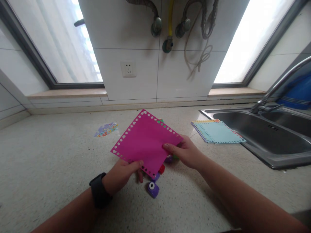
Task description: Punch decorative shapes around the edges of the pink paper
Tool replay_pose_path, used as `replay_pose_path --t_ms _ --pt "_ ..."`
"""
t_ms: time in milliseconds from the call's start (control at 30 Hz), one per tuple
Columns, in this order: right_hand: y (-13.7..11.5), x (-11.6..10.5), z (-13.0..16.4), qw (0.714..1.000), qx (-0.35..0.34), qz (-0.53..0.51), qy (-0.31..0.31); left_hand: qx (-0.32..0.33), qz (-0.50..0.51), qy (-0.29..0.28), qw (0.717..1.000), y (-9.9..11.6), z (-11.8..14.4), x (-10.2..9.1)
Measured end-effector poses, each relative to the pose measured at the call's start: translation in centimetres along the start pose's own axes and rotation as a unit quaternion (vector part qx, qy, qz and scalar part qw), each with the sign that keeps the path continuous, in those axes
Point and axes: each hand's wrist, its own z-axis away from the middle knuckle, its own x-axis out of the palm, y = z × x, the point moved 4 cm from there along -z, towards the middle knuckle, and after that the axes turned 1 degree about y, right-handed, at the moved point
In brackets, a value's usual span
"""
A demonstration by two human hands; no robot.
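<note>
A sheet of pink paper (143,136) is held up over the counter, turned so a corner points toward the back. Small hearts, flowers and stars are punched along its edges. My left hand (123,174) pinches its lower left edge, thumb on top. On the right side, my right hand (186,150) grips it between thumb and fingers. Beneath the sheet lie several craft punches, partly hidden: a purple punch (153,190) with a flower shape on its white button, a red one (161,169), and bits of purple and green by my right hand.
A stack of punched paper sheets (218,131), light blue on top, rests by the edge of the steel sink (269,142). Colourful paper cut-outs (106,129) lie at the back left. A faucet (279,84) rises behind the sink, and a socket (128,69) is on the wall.
</note>
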Motion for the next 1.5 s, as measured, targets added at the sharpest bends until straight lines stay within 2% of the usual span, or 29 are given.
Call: replay_pose_path --t_ms 133,300,367,433,500,600,700,800,900,1000,1133,1367,1500 --pt "-0.6 -0.5 0.1 0.995 -0.045 0.060 0.058 -0.034 0.023 0.001 0.999 -0.2 -0.7 0.2" --pt "-0.4 -0.8 -0.2 0.993 -0.050 0.078 0.075 -0.032 -0.015 -0.004 0.999 0.1 -0.7 0.3" --pt "0.0 -1.0 -0.3 0.993 -0.036 0.069 0.087 -0.005 -0.058 0.020 0.998 0.5 -0.4 0.1" --pt "0.5 -1.3 -0.4 0.993 -0.019 0.056 0.098 0.054 -0.122 0.057 0.989 1.4 -0.1 -0.2" --pt "0.9 -1.4 -0.4 0.994 -0.009 0.046 0.100 0.129 -0.205 0.077 0.967 2.4 0.3 -0.4" --pt "1.2 -1.3 -0.5 0.996 0.002 0.033 0.079 0.210 -0.339 0.072 0.914 3.5 0.8 -0.4" --pt "1.3 -0.8 -0.5 0.999 0.012 0.018 0.044 0.249 -0.430 0.052 0.866 3.7 1.0 -0.2" --pt "1.3 -0.4 -0.4 1.000 0.016 0.012 0.020 0.262 -0.462 0.031 0.846 3.4 1.1 0.3" --pt "1.4 -0.4 -0.4 1.000 0.014 0.021 0.015 0.264 -0.468 0.039 0.842 3.0 1.3 0.8" --pt "1.4 -0.9 -0.4 0.999 0.001 0.044 0.015 0.256 -0.450 0.055 0.854 2.8 1.5 0.8" --pt "1.2 -1.3 -0.4 0.999 0.002 0.044 0.025 0.249 -0.435 0.039 0.865 2.8 1.5 0.6" --pt "1.3 -0.3 -0.3 1.000 0.019 -0.010 0.002 0.285 -0.489 0.051 0.823 2.6 1.5 0.9" --pt "1.4 0.0 -0.4 1.000 0.021 -0.009 -0.013 0.308 -0.451 0.069 0.835 3.2 1.4 0.9"
